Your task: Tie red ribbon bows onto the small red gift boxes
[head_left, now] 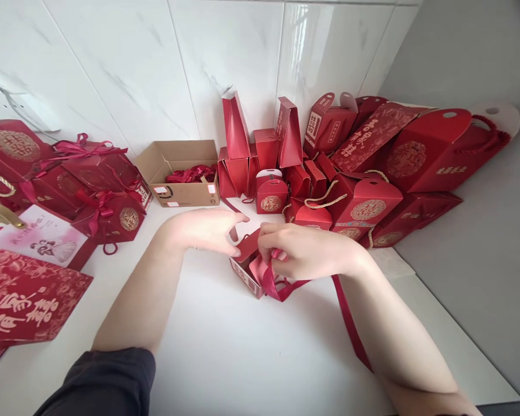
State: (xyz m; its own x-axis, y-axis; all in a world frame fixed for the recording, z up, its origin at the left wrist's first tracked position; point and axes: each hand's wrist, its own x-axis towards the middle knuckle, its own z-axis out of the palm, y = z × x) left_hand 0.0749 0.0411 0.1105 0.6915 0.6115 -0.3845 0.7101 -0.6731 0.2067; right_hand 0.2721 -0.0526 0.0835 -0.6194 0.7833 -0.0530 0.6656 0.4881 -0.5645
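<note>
White tiles [234,46] back the table [208,352], where a small red box [245,279] sits between my hands: left hand [210,230] loosely open at its rim, right hand [297,248] pinching ribbon [269,286]. Probably light, crushable card; best held by its edges.

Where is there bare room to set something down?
Mainly the smooth white tabletop between the left forearm and the loose crimson ribbon, nearer the viewer than the open red cardboard box. A smaller patch separates the left forearm from the bow-tied red boxes. It's crowded along the white tiled wall, especially right, with stacked red cardboard boxes.
</note>
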